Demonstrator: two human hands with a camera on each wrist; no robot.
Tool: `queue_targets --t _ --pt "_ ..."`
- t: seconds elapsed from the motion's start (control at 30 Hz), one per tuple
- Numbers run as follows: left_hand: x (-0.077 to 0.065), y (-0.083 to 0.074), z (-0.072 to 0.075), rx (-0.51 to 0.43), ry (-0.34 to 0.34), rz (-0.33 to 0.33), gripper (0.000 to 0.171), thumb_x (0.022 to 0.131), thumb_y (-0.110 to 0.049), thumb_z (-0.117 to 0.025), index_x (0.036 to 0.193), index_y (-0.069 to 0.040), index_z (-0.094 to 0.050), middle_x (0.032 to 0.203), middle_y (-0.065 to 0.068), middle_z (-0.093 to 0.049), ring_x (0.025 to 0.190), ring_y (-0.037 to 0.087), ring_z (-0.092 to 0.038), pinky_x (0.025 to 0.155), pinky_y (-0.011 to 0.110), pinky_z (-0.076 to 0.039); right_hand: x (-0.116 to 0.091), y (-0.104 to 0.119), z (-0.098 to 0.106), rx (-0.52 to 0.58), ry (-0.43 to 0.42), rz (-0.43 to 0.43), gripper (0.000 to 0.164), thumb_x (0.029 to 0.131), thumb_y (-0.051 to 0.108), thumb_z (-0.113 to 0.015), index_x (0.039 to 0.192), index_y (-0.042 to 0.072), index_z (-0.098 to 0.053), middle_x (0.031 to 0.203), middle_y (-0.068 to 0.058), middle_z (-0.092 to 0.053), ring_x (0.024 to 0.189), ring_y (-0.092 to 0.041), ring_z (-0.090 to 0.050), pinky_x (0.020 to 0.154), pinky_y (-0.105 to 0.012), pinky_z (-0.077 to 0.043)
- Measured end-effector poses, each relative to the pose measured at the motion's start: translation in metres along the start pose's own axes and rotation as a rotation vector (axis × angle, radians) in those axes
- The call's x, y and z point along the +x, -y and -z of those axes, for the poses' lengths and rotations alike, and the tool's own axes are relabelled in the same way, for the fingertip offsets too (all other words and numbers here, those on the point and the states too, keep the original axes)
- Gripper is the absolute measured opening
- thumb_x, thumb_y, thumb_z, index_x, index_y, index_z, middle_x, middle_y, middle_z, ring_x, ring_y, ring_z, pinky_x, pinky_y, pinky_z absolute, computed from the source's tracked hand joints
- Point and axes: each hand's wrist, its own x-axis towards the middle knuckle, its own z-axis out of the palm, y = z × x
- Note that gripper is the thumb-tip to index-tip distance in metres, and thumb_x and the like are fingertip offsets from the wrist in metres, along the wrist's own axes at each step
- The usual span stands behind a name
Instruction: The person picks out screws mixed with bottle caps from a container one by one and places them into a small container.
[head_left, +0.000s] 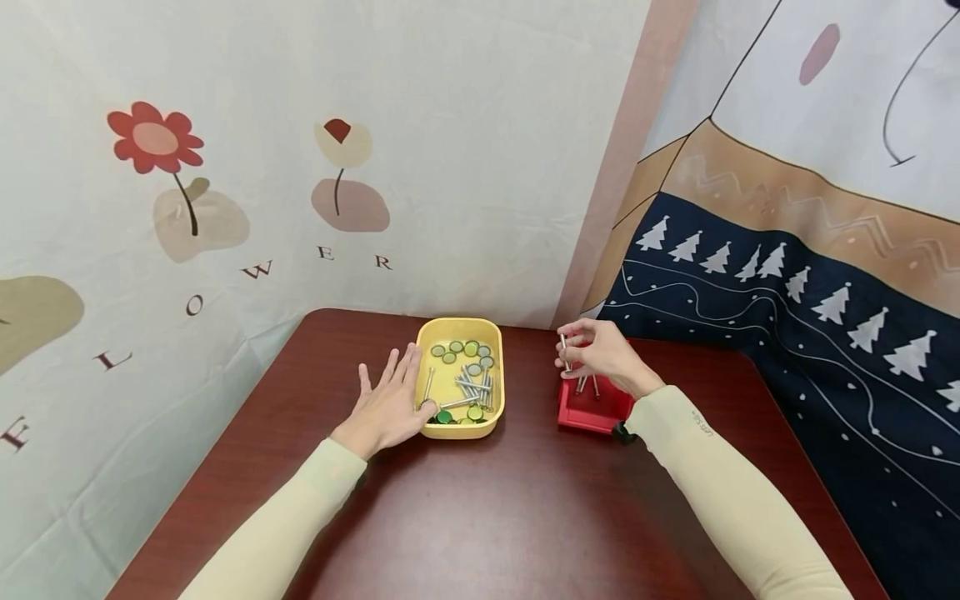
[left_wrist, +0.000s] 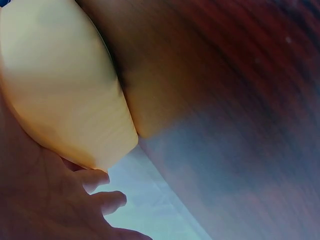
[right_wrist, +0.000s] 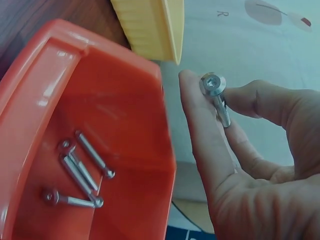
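Observation:
My right hand [head_left: 603, 354] pinches a silver hex-socket bolt [right_wrist: 213, 85] between thumb and fingers, above the rim of the red bin [head_left: 592, 419]. Inside that bin lie several more bolts [right_wrist: 77, 172], seen from above in the right wrist view. My left hand [head_left: 390, 402] lies along the left side of the yellow tray [head_left: 500, 375], fingers spread and straight, the thumb over its near-left rim. Within the tray are a pile of bolts [head_left: 474, 387], a bolt apart at the left, and several green and grey round caps [head_left: 471, 348].
Both containers stand on a dark red-brown wooden table [head_left: 480, 508], with a gap between them. A pale flower-printed cloth [head_left: 480, 167] hangs behind the table. To the right is a navy cloth [head_left: 750, 308] with white trees.

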Motion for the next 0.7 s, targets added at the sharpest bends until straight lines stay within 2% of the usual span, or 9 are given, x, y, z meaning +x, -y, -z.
queue_targets --t 0.1,0.3,0.4,0.53,0.7 --pt "0.0 -0.001 0.0 -0.003 -0.004 -0.002 0.103 0.11 -0.05 -0.06 0.188 -0.007 -0.007 0.199 0.012 -0.008 0.185 0.043 -0.007 0.137 0.091 0.001 -0.001 -0.002 0.005 0.009 -0.019 -0.027 0.05 0.11 0.001 -0.074 0.159 -0.004 -0.061 0.131 -0.028 -0.077 0.1 -0.028 -0.088 0.104 -0.067 -0.065" --pt "-0.001 -0.001 0.001 0.002 0.004 0.006 0.105 0.11 -0.051 -0.059 0.189 -0.008 -0.006 0.199 0.012 -0.007 0.186 0.043 -0.006 0.137 0.09 0.002 -0.004 -0.007 0.013 0.007 -0.062 -0.066 0.053 0.111 0.001 -0.074 0.161 -0.007 -0.058 0.14 -0.037 -0.074 0.094 -0.022 -0.086 0.096 -0.056 -0.07" --pt "-0.001 0.0 0.001 -0.006 0.002 0.004 0.104 0.11 -0.05 -0.059 0.189 -0.007 -0.006 0.199 0.012 -0.007 0.186 0.043 -0.006 0.137 0.09 0.003 -0.004 -0.011 0.015 0.001 -0.089 -0.083 0.053 0.111 0.001 -0.074 0.161 -0.008 -0.058 0.142 -0.039 -0.073 0.1 -0.03 -0.087 0.095 -0.055 -0.07" --pt "-0.001 0.0 0.001 -0.005 0.002 0.001 0.103 0.11 -0.049 -0.059 0.188 -0.007 -0.007 0.199 0.012 -0.007 0.186 0.043 -0.006 0.137 0.09 0.004 -0.003 -0.013 0.016 -0.038 -0.122 -0.104 0.051 0.112 0.004 -0.074 0.16 -0.007 -0.059 0.138 -0.036 -0.077 0.114 -0.04 -0.086 0.098 -0.056 -0.069" --pt "-0.002 -0.001 0.001 -0.006 0.002 0.003 0.104 0.11 -0.049 -0.06 0.188 -0.007 -0.007 0.199 0.012 -0.007 0.186 0.043 -0.006 0.137 0.09 0.005 0.0 -0.014 0.014 -0.07 -0.126 -0.141 0.05 0.113 0.006 -0.071 0.159 -0.008 -0.058 0.125 -0.03 -0.08 0.11 -0.039 -0.084 0.097 -0.052 -0.071"
